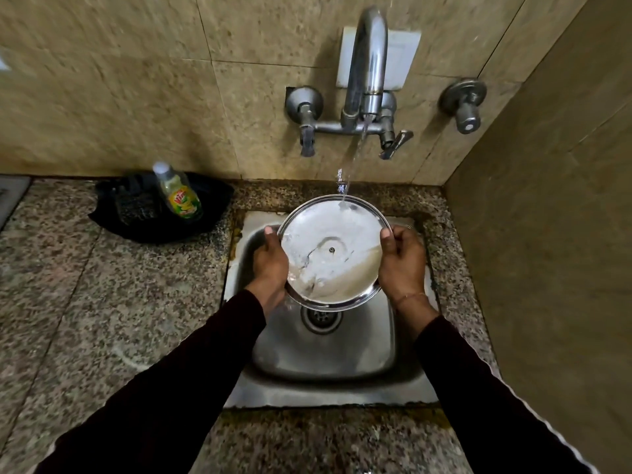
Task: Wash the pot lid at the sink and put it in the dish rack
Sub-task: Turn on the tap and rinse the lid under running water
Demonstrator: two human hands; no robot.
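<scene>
A round steel pot lid (330,249), its inner side facing me and covered in white suds and water, is held tilted above the steel sink (325,357). My left hand (270,265) grips its left rim and my right hand (402,265) grips its right rim. Water runs from the chrome tap (367,63) and strikes the lid's far edge. The lid's knob is hidden on its underside. No dish rack can be made out with certainty.
A black mesh basket (136,210) sits on the granite counter (85,302) left of the sink, holding a dish soap bottle (179,191). Tap valves (304,107) and a separate wall valve (465,104) jut from the tiled wall. A side wall closes off the right.
</scene>
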